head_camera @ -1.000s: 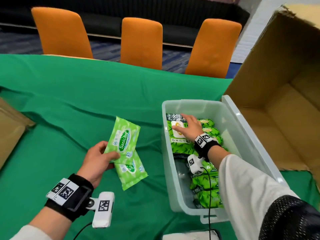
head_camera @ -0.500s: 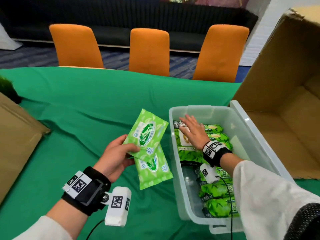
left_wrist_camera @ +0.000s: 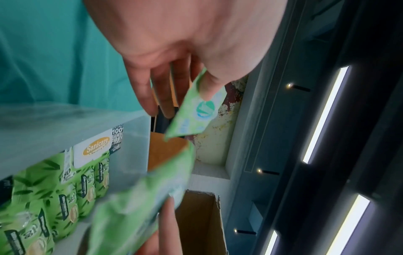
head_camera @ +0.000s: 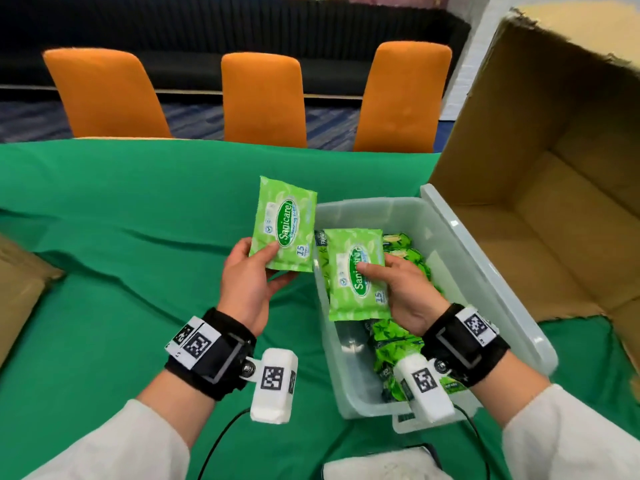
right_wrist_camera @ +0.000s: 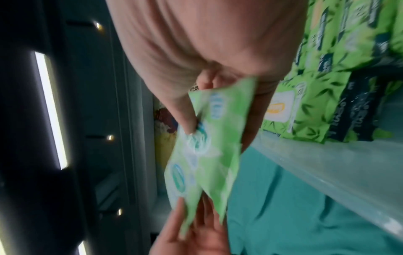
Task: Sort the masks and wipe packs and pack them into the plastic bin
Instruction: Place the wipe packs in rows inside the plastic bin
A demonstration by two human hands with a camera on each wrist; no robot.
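My left hand (head_camera: 258, 268) pinches the lower edge of a light green Sanicare wipe pack (head_camera: 285, 225) (left_wrist_camera: 191, 117), held upright just left of the clear plastic bin (head_camera: 485, 282). Thumb on its front, my right hand (head_camera: 388, 275) grips a second identical wipe pack (head_camera: 356, 275) (right_wrist_camera: 209, 143) over the bin's near-left part. Inside the bin lie several darker green bamboo-print wipe packs (head_camera: 398, 344) (left_wrist_camera: 54, 198) (right_wrist_camera: 327, 103). No masks are in view.
The bin stands on a green tablecloth (head_camera: 121, 237). A large open cardboard box (head_camera: 554, 202) lies on its side right of the bin. A cardboard flap (head_camera: 20, 282) shows at the left edge. Three orange chairs (head_camera: 263, 98) line the far side.
My right hand left the packs in the bin and took the lower of the two packs from my left hand. My left hand moved right, toward the bin, and keeps one pack.
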